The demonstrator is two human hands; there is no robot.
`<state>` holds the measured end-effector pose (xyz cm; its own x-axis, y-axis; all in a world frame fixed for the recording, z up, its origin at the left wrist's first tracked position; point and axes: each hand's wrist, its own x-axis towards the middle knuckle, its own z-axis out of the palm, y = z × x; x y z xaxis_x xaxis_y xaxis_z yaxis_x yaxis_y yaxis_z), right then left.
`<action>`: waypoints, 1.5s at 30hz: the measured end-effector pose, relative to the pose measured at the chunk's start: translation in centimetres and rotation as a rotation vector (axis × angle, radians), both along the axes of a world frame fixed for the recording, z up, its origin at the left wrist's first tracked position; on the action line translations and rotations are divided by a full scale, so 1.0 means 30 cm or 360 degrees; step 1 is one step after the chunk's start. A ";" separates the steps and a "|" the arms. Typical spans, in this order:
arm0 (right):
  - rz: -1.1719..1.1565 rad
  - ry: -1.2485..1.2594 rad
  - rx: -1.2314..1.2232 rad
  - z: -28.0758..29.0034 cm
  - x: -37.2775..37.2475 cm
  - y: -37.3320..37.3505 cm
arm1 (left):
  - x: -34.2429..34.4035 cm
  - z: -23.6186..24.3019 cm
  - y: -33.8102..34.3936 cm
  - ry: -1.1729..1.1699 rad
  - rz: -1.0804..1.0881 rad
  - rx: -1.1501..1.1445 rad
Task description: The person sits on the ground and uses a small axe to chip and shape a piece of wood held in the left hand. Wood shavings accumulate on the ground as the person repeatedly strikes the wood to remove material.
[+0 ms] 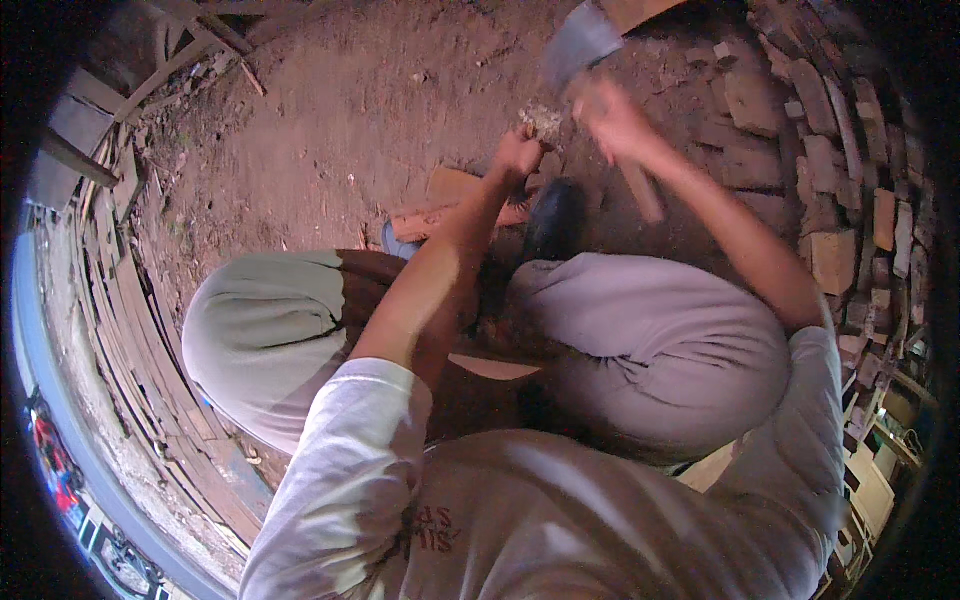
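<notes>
My left hand (519,153) is closed, its fingers wrapped round something mostly hidden; a pale, frayed clump (541,121) shows at its top. To the right and slightly higher, my right hand (612,118) grips a hatchet-like tool, smeared by motion. Its broad grey blade (582,45) stands beyond the hand, and its wooden handle (641,192) sticks out below toward me. The two hands are apart. Near my left forearm, reddish-brown wood pieces (416,224) lie on the ground, partly covered by the arm.
I squat on brown dirt ground (330,120), knees bent on both sides. A dark shoe (555,215) shows between them. Stacked wood pieces (830,260) line the right side. Long planks (150,360) lie at the left. A brown curved piece (640,12) is at the top edge.
</notes>
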<state>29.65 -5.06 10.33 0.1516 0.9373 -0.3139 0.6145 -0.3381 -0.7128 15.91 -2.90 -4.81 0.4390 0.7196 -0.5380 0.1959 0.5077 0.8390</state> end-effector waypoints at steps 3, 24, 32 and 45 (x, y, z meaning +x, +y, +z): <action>0.0164 -0.0061 -0.0820 0.073 0.030 0.020 | -0.005 0.005 -0.002 0.0061 -0.0060 0.0119; 0.0086 -0.0033 -0.0056 0.345 0.028 0.206 | 0.007 -0.070 0.003 -0.0048 0.0061 -0.0096; -0.0260 0.0305 0.0274 0.111 -0.049 0.122 | 0.016 -0.073 -0.010 -0.0056 0.0008 -0.0095; -0.0496 0.0481 0.0560 0.470 -0.144 0.305 | -0.018 -0.161 0.015 -0.0134 0.0155 -0.0126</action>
<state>25.34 4.10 24.43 0.3900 0.9187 -0.0623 0.2742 -0.1805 -0.9446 15.38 -2.46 -9.65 0.4150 0.7179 -0.5590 0.0730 0.5861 0.8069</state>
